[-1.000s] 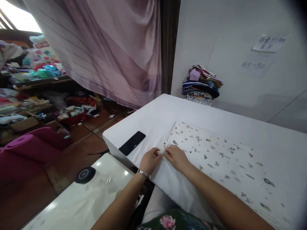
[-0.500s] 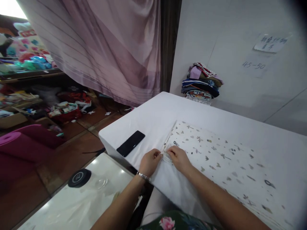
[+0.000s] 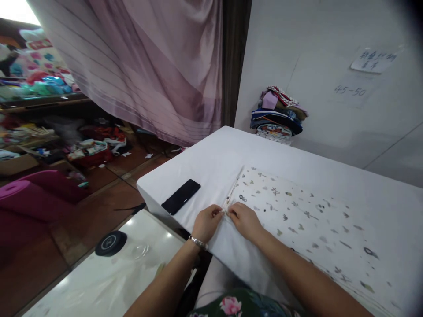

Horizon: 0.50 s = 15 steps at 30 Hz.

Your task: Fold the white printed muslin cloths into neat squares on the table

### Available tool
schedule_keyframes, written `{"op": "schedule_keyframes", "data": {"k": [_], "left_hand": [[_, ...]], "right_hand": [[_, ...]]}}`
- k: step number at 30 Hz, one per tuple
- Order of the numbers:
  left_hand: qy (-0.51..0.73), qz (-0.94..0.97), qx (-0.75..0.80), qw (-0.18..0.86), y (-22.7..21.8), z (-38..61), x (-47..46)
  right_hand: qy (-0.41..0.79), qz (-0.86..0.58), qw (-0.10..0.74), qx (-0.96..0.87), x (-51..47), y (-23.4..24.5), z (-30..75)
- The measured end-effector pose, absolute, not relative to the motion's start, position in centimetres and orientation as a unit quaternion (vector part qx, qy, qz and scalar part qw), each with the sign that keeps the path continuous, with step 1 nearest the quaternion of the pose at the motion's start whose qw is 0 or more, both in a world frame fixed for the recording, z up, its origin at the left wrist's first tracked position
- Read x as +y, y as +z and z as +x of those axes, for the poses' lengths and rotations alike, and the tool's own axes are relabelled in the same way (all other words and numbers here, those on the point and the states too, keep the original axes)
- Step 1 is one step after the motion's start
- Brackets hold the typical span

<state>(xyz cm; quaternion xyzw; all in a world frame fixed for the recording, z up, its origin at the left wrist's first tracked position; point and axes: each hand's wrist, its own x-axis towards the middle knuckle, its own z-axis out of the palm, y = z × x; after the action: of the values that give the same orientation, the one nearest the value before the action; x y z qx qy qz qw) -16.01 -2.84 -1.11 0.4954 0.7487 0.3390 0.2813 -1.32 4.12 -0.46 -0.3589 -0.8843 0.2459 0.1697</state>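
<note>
A white cloth printed with small grey and olive motifs lies folded flat on the white-covered table. At its near left corner, my left hand pinches the edge between thumb and fingers; a metal bracelet circles that wrist. Close beside it, my right hand pinches the same corner, its fingertips almost touching the left ones. What exactly lies between the fingertips is too small to make out beyond the cloth edge. A black phone rests on the table to the left of my hands.
A lower white table at the left carries a round black object and clear plastic. Folded clothes are stacked against the wall. A pink curtain hangs behind; a magenta roll and cluttered boxes stand at the left.
My right hand has shifted slightly left, bringing its fingertips closer to the left hand's at the cloth corner. The cloth bunched there looks flatter. My left hand stays nearly in place.
</note>
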Motion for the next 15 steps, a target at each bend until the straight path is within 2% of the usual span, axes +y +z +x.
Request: {"op": "schedule_keyframes", "data": {"k": [6, 15], "left_hand": [[0.342, 0.495, 0.751, 0.271, -1.2, -16.0, -2.8], [0.356, 0.489, 0.745, 0.282, -1.3, -15.9, -2.9]], "right_hand": [[0.292, -0.385, 0.235, -0.843, 4.4, -0.8, -1.4], [0.195, -0.371, 0.162, -0.893, 3.3, -0.6, -1.8]]}}
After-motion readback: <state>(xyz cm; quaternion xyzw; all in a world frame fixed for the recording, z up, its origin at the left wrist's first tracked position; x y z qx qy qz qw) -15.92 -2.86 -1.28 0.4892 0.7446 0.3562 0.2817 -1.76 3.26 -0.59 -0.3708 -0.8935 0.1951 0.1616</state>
